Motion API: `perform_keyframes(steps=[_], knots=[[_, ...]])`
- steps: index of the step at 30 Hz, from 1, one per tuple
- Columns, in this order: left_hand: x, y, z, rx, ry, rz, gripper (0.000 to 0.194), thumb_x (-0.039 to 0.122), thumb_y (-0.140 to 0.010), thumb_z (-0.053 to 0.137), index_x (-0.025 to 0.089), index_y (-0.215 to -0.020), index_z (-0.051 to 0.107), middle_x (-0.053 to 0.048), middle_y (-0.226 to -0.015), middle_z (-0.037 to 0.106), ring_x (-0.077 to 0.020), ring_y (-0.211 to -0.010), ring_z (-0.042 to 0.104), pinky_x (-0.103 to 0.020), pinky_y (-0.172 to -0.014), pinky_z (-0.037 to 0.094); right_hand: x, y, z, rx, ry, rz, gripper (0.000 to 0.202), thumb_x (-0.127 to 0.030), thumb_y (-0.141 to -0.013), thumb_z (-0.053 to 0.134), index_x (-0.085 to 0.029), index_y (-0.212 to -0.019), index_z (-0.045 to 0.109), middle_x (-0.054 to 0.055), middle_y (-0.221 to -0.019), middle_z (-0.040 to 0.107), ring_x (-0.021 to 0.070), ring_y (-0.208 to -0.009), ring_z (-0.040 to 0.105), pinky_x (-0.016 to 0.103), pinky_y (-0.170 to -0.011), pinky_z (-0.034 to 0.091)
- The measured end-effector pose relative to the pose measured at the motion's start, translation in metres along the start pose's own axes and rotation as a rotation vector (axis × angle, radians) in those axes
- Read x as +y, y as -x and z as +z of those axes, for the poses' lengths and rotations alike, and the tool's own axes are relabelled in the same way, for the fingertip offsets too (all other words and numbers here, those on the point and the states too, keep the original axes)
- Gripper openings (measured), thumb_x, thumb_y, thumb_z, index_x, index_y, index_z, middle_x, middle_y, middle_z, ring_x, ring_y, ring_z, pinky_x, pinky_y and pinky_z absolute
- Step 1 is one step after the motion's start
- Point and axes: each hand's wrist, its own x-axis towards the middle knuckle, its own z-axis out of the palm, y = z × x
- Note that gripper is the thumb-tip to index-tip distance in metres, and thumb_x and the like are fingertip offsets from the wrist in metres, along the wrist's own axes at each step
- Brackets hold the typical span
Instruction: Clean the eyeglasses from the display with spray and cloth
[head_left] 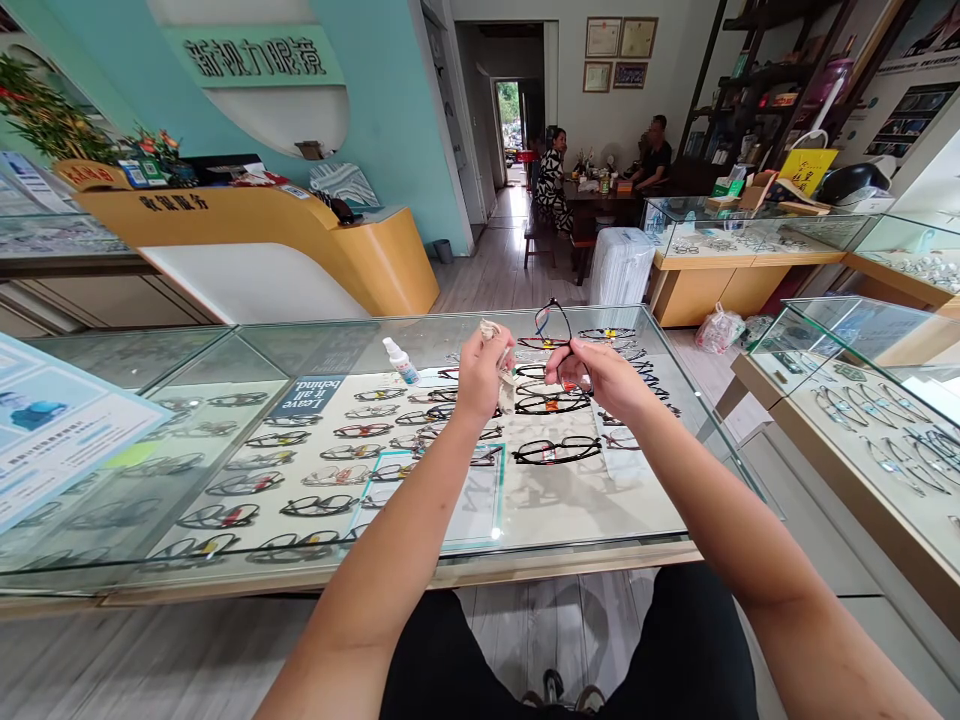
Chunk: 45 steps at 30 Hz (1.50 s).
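Observation:
Above the glass display counter (630,500), my left hand (484,370) is closed around a crumpled, light-coloured cloth (506,392). To its right, my right hand (600,375) grips a pair of dark-framed eyeglasses (553,303), one lens held upright above the fingers. Part of that frame is hidden by my fingers. The two hands are apart. A small white spray bottle (400,360) stands on the glass left of my left hand. Under the glass, rows of eyeglasses (557,451) lie on a pale surface.
A blue-and-white printed sign (67,430) leans in from the left. Another glass case (862,400) stands on the right. Farther back are a wrapped white suitcase (621,265), a yellow reception desk (386,260), and two people (553,185) seated at a table.

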Motion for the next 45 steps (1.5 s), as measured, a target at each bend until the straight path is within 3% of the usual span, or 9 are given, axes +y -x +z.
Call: perform_keyframes(steps=[3,7,11,20,25,30,35,41,45], knots=[[0.006,0.005,0.0,0.023,-0.325,0.349,0.045,0.049,-0.094,0.073,0.022,-0.07,0.047,0.0,-0.077,0.05,-0.0153,-0.071,0.053,-0.031,-0.069,0.049,-0.002,0.001,-0.003,-0.02,0.037,-0.014,0.052,-0.069,-0.097,0.067,-0.019,-0.085,0.079,0.007,-0.079,0.077,0.018,-0.072,0.061,0.031,-0.07,0.043],[0.01,0.007,-0.002,0.054,-0.68,0.711,0.045,0.065,-0.089,0.078,0.021,-0.095,0.067,-0.012,-0.11,0.071,-0.027,-0.105,0.069,-0.038,-0.082,0.057,-0.012,0.004,-0.012,-0.087,0.188,-0.037,0.049,-0.06,-0.102,0.063,-0.02,-0.081,0.081,0.004,-0.072,0.076,0.0187,-0.073,0.062,0.033,-0.079,0.046],[0.002,0.006,-0.004,-0.094,-0.792,0.787,0.068,0.072,-0.093,0.075,0.019,-0.135,0.068,-0.019,-0.132,0.075,-0.0293,-0.109,0.075,-0.038,-0.082,0.06,-0.021,0.006,-0.022,-0.152,0.3,-0.014,0.049,-0.059,-0.102,0.063,-0.02,-0.079,0.083,0.003,-0.07,0.076,0.02,-0.074,0.064,0.035,-0.086,0.047],[0.0,0.008,-0.004,-0.107,-0.821,0.795,0.07,0.072,-0.094,0.074,0.017,-0.137,0.068,-0.019,-0.127,0.077,-0.0292,-0.102,0.076,-0.041,-0.085,0.061,-0.022,0.007,-0.025,-0.173,0.365,-0.045,0.048,-0.057,-0.102,0.063,-0.02,-0.078,0.08,0.003,-0.071,0.075,0.0196,-0.072,0.065,0.036,-0.088,0.049],[0.0,0.009,-0.002,-0.017,-0.818,0.813,0.069,0.07,-0.093,0.074,0.016,-0.134,0.066,-0.02,-0.126,0.076,-0.0253,-0.091,0.074,-0.039,-0.079,0.06,-0.012,0.005,-0.023,0.047,0.516,-0.233,0.052,-0.064,-0.104,0.054,-0.022,-0.081,0.075,0.005,-0.082,0.077,0.0238,-0.085,0.069,0.04,-0.089,0.053],[0.007,0.006,-0.002,0.233,-0.8,0.84,0.068,0.069,-0.092,0.074,0.016,-0.133,0.062,-0.021,-0.128,0.073,-0.0254,-0.093,0.072,-0.041,-0.079,0.059,-0.005,0.01,-0.017,0.528,0.886,-0.793,0.036,-0.053,-0.099,0.063,-0.023,-0.119,0.07,0.013,-0.116,0.074,0.0309,-0.11,0.068,0.05,-0.099,0.055],[0.044,-0.005,0.003,0.409,-0.732,0.867,0.072,0.073,-0.09,0.073,0.021,-0.137,0.058,-0.018,-0.133,0.065,-0.0247,-0.095,0.067,-0.041,-0.08,0.057,-0.035,0.019,0.002,0.549,0.993,-0.901,0.04,-0.041,-0.098,0.071,-0.026,-0.133,0.062,0.013,-0.124,0.072,0.0318,-0.115,0.07,0.052,-0.096,0.06],[0.119,-0.018,0.023,0.414,-0.568,0.986,0.066,0.063,-0.092,0.077,0.03,-0.144,0.053,-0.012,-0.14,0.06,-0.0218,-0.092,0.067,-0.042,-0.082,0.057,-0.107,0.031,0.03,0.569,0.978,-0.972,0.045,-0.035,-0.1,0.07,-0.03,-0.143,0.06,0.012,-0.138,0.071,0.0307,-0.121,0.072,0.051,-0.097,0.064],[0.153,-0.01,0.041,0.46,-0.593,0.992,0.068,0.066,-0.094,0.073,0.033,-0.148,0.05,-0.012,-0.146,0.058,-0.0235,-0.095,0.069,-0.043,-0.08,0.06,-0.142,0.05,0.053,0.646,0.951,-0.978,0.047,-0.035,-0.102,0.069,-0.034,-0.148,0.059,0.011,-0.147,0.068,0.0313,-0.121,0.072,0.056,-0.103,0.064]])
